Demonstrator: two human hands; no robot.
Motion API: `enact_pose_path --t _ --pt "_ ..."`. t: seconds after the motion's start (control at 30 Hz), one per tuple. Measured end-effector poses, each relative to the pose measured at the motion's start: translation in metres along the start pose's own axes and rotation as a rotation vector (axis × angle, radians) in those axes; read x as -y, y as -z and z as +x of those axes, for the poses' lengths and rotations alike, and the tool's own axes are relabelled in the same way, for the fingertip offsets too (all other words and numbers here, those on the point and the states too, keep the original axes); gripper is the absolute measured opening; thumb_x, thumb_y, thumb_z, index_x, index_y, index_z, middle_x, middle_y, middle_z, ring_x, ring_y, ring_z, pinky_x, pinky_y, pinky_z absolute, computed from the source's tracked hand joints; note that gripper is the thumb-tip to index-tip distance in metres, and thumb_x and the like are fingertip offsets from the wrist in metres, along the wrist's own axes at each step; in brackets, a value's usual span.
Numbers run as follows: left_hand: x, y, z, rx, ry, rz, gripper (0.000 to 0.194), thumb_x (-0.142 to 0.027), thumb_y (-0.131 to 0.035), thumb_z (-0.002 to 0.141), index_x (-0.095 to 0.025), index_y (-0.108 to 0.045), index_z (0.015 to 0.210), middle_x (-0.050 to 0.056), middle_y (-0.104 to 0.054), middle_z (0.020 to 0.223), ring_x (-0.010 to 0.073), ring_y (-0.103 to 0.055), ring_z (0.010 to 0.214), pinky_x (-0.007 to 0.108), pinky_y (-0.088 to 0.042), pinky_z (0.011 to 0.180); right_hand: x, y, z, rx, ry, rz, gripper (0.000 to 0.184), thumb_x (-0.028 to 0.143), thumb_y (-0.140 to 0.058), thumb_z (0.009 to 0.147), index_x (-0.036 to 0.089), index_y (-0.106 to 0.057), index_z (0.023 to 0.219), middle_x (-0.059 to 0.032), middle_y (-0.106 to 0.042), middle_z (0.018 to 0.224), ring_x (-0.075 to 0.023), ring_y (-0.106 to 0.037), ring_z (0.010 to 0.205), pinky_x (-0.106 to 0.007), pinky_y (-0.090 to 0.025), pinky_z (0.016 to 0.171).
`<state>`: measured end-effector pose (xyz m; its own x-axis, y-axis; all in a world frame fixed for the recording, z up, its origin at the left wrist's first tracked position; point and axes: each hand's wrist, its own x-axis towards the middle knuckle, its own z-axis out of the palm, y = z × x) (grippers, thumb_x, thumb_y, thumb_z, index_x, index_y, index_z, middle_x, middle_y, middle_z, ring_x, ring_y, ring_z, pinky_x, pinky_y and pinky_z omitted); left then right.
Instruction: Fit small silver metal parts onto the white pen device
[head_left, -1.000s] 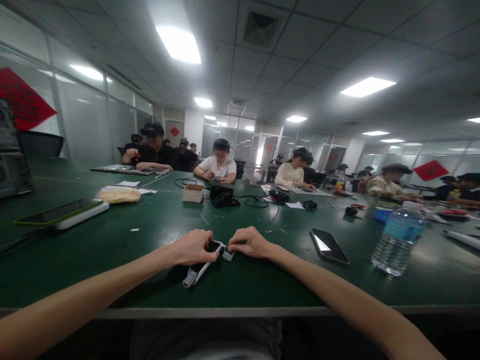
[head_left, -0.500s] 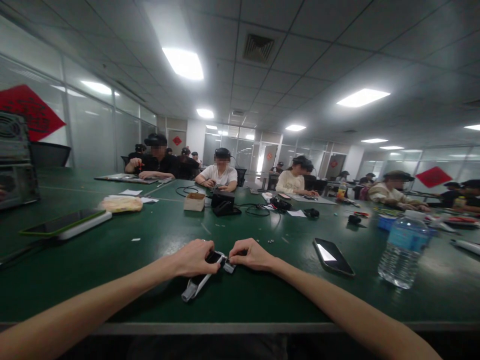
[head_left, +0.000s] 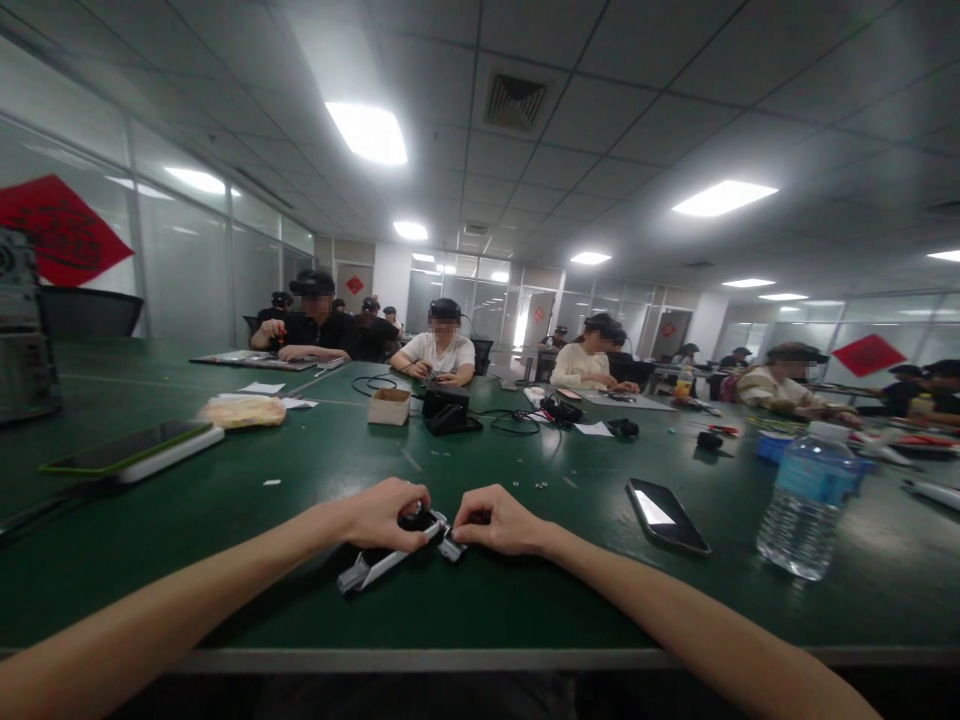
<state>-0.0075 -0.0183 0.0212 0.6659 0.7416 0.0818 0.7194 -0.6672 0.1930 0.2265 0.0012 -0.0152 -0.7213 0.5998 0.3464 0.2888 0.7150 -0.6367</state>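
A long, narrow white-and-black frame [head_left: 391, 569] with grey end pieces lies slanted on the green table in front of me. My left hand [head_left: 386, 513] is closed on its far part, thumb on the near side and fingers curled over a dark section. At the frame's right end, my right hand [head_left: 501, 521] pinches thumb and forefinger at a small grey end piece [head_left: 451, 549]. Whether a smaller part sits between those fingertips cannot be made out. The near left grey end [head_left: 351, 578] rests free of both hands.
A phone [head_left: 667, 515] and a water bottle [head_left: 806, 500] stand to my right. A green-edged phone [head_left: 127, 447] lies at left. Ahead are a small cardboard box [head_left: 388, 406], a black device [head_left: 445, 407] with cables and tiny bits [head_left: 541, 485]. People sit across the table.
The frame's near end has swung left and slightly away from me. Its right grey end has shifted a little left and nearer. Both hands keep their grip.
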Motion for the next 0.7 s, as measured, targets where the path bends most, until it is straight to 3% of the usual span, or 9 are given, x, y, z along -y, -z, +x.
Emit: enact_pose_path --t 0.2,0.47,0.7 --pt "0.0 0.001 0.001 0.007 -0.028 0.001 0.037 -0.042 -0.055 0.072 -0.016 -0.062 0.099 -0.001 -0.055 0.071 0.0149 -0.048 0.062 0.024 -0.031 0.054 0.008 0.005 0.0 0.046 0.124 -0.296 0.011 0.024 -0.067 0.079 0.013 -0.066 0.075 -0.0009 -0.061 0.07 -0.0106 -0.052 0.063 -0.02 -0.04 0.059" --pt "-0.001 0.001 0.0 0.009 -0.034 -0.03 0.036 -0.04 -0.056 0.071 -0.016 -0.062 0.098 -0.002 -0.054 0.068 0.0144 -0.047 0.06 0.023 -0.031 0.052 0.038 0.019 0.006 0.253 0.314 -0.701 0.008 0.02 -0.057 0.085 0.014 -0.061 0.082 -0.0032 -0.059 0.078 -0.012 -0.052 0.07 -0.023 -0.039 0.065" --pt "-0.002 -0.001 0.002 0.004 -0.052 0.003 0.034 -0.04 -0.056 0.073 -0.016 -0.062 0.096 -0.001 -0.056 0.07 0.014 -0.048 0.059 0.023 -0.031 0.052 0.066 0.024 0.016 0.435 0.366 -0.965 0.007 0.016 -0.054 0.085 0.014 -0.06 0.085 -0.0061 -0.062 0.083 -0.0155 -0.055 0.076 -0.026 -0.039 0.067"
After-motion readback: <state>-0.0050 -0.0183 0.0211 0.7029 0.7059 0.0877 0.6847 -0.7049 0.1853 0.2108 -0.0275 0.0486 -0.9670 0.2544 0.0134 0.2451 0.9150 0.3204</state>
